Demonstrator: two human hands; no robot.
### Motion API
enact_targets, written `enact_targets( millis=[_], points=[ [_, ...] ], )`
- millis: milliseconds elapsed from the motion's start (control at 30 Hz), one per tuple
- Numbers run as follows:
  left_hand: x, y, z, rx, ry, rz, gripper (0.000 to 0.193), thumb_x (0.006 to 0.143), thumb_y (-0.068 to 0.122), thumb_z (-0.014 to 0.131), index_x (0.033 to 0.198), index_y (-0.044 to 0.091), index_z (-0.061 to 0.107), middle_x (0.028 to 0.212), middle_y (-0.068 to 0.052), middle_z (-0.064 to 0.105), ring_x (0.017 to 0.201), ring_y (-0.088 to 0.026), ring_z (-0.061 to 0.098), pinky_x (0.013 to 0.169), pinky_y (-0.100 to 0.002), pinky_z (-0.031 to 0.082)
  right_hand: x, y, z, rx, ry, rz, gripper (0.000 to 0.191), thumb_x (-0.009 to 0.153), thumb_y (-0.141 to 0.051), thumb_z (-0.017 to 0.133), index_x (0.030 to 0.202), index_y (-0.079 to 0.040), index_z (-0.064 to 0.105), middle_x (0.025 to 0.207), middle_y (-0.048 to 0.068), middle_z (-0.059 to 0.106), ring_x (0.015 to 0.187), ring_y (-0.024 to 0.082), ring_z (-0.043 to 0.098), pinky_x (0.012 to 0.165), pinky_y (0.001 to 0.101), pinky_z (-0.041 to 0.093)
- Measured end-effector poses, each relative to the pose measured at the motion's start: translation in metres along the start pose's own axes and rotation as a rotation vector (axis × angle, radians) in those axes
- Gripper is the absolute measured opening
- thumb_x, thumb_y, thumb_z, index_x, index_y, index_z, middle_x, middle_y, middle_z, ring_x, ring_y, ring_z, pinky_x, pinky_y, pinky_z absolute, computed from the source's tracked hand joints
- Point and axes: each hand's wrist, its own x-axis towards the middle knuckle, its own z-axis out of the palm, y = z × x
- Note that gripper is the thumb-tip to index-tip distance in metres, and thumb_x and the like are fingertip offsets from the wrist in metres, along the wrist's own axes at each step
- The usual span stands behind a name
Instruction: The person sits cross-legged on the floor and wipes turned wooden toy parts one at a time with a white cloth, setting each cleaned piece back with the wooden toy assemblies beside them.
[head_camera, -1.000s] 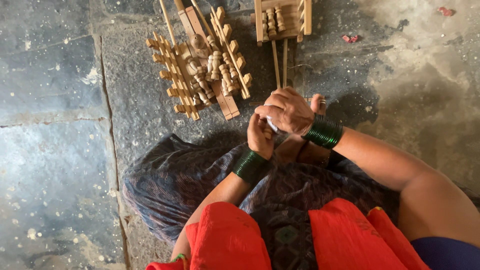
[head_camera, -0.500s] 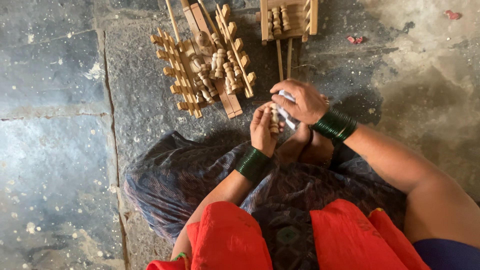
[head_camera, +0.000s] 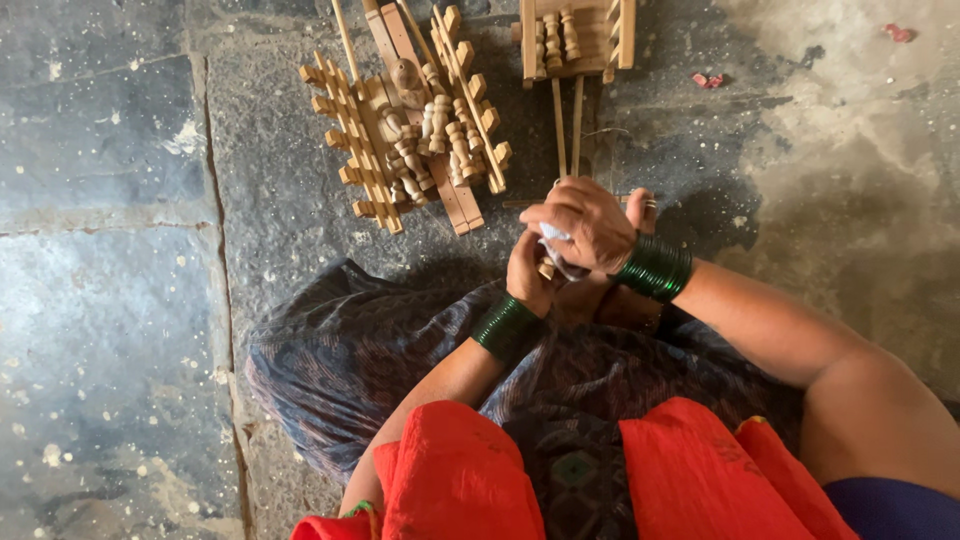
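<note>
Together, hands: left hand (head_camera: 531, 272) and right hand (head_camera: 585, 222) clenched around a small wooden piece (head_camera: 546, 268) and white scrap (head_camera: 553, 240).
Floor: notched wooden frames (head_camera: 405, 125) lie just beyond.

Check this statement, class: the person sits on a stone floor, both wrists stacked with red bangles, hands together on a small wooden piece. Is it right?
Not quite. The head view shows green bangles, not red. The rest holds: stone floor, left hand and right hand together on a small wooden piece.
</note>
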Motion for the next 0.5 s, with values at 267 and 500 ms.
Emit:
enact_targets(
  millis=[267,500],
  points=[
    [-0.003,0.006,0.003,0.018,-0.104,0.118,0.032,0.104,0.043,0.055,0.108,0.012,0.061,0.088,-0.004,0.064,0.067,-0.012,0.058,0.052,-0.026,0.044,0.007,0.015,-0.008,-0.138,0.038,0.004,0.034,0.084,-0.011,0.081,0.115,-0.014,0.068,0.088,0.001,0.062,0.082,0.018,0.061,0.067,0.0319,0.055],
    [-0.007,0.006,0.014,0.095,-0.195,0.274,0.019,0.109,0.021,0.053,0.122,0.008,0.059,0.104,-0.009,0.069,0.08,-0.015,0.065,0.07,-0.029,0.056,0.006,0.027,-0.03,-0.01,0.061,0.35,0.029,0.096,-0.009,0.077,0.121,-0.012,0.064,0.098,0.003,0.064,0.082,0.015,0.065,0.066,0.0306,0.056]
  ],
)
